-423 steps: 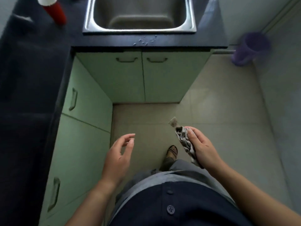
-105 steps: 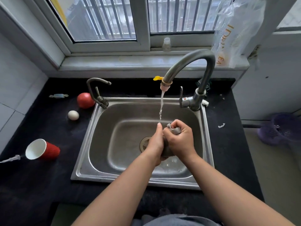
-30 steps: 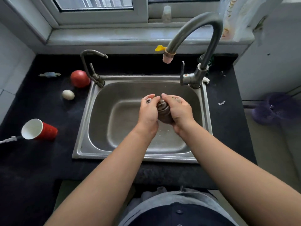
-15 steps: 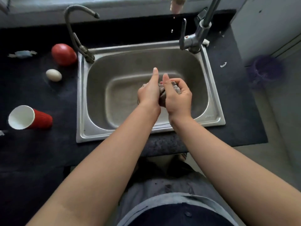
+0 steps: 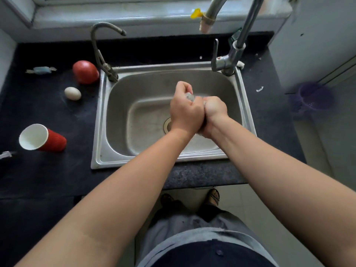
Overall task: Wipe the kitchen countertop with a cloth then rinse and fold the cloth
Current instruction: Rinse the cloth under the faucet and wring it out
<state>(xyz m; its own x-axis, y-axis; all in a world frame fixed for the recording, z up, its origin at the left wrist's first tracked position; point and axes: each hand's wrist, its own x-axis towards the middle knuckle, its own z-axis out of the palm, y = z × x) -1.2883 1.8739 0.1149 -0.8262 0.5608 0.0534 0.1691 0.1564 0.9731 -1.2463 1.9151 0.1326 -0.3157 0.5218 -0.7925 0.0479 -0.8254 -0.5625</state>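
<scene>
Over the steel sink [image 5: 107, 120], both my hands are clenched around the wet grey cloth [image 5: 189, 96]. My left hand [image 5: 183, 109] and my right hand [image 5: 212, 112] press together, so only a small twisted bit of cloth shows between them. The rest of it is hidden in my fists. The tall tap [image 5: 234, 45] stands at the sink's back right with no water running from its spout [image 5: 206, 25]. Black countertop [image 5: 57, 170] surrounds the sink.
A red paper cup [image 5: 42, 137] lies on its side on the left counter, with an egg [image 5: 72, 93], a tomato [image 5: 85, 72] and a wrapped sweet [image 5: 40, 70] behind it. A second, thin tap [image 5: 104, 54] rises at the sink's back left. A purple basket [image 5: 312, 97] stands on the floor.
The water has stopped since the rinsing. My fists have closed tighter on the cloth and twisted it, and my head has tilted up a little.
</scene>
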